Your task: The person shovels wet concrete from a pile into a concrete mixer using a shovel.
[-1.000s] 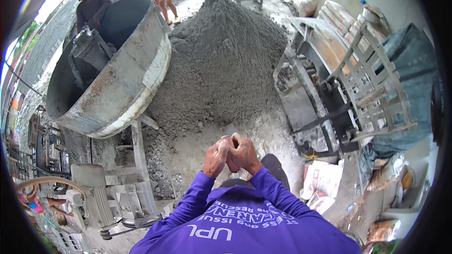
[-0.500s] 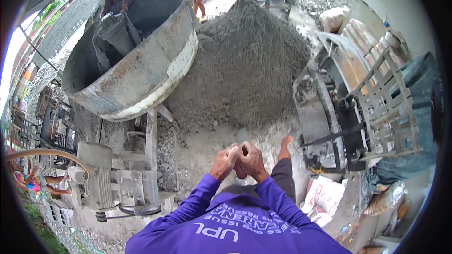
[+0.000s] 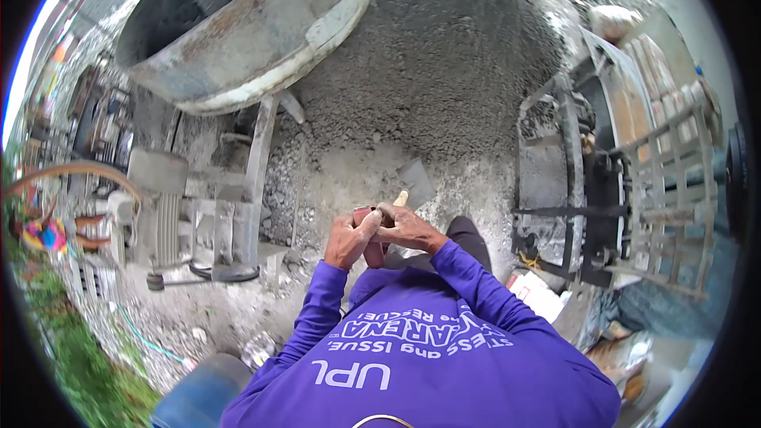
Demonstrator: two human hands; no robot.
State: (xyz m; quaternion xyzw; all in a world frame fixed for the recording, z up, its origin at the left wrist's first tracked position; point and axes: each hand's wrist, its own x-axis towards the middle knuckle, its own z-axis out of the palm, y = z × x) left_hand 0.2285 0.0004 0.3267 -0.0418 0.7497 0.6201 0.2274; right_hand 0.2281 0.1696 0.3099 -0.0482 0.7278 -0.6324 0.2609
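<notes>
My left hand [image 3: 349, 241] is closed around a small dull-red thing [image 3: 373, 254], flat and packet-like. Its exact kind I cannot make out. Close against it in front of my chest, the fingers of my right hand [image 3: 411, 229] are curled and pinched, with their tips hidden. Just beyond my right fingers shows the pale wooden end of a handle [image 3: 402, 198]. A flat grey blade-like piece [image 3: 417, 180] lies past it near the ground; whether the two are joined I cannot tell.
A big rusty mixing drum [image 3: 261, 36] stands at the far left, beside a heap of grey sand or gravel [image 3: 444, 55]. A motor with belt [image 3: 162, 226] sits at left. Metal frames [image 3: 670, 198] stand at right. A person in bright clothes [image 3: 47, 235] is at the left edge.
The view has tipped downward, so the people by the drum are out of sight. My hands have shifted, and the dull-red thing and the wooden handle end now show.
</notes>
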